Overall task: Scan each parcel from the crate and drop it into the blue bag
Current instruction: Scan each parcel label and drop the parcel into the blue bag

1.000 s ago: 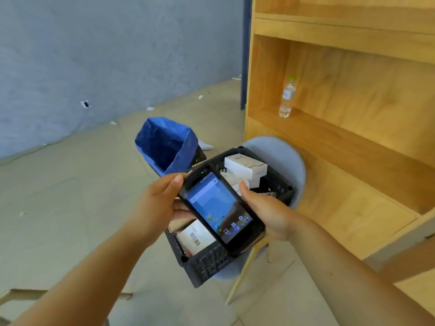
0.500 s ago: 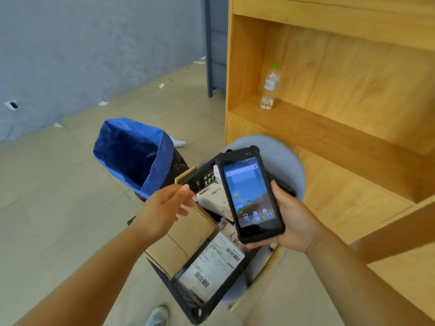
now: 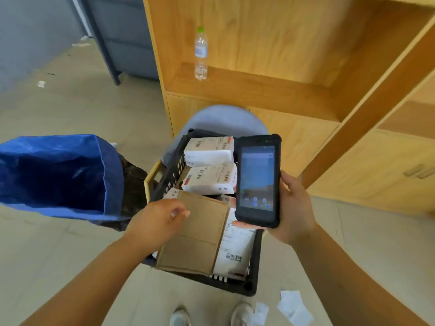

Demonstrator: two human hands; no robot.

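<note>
Right hand [image 3: 294,208] fingers wrapped round scanner [image 3: 257,180], left hand [image 3: 157,222] fingers curled on cardboard parcel [image 3: 200,238], grip unclear

bright, even daylight, soft shadows, slight motion blur, wide-angle bending at edges.

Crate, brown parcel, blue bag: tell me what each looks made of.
Crate: black moulded plastic, matte, judging by its slotted walls. Brown parcel: plain cardboard, dull, with a visible fold crease. Blue bag: thin crinkled sheet with a slight sheen, likely plastic film or woven plastic; cannot tell which.
</note>
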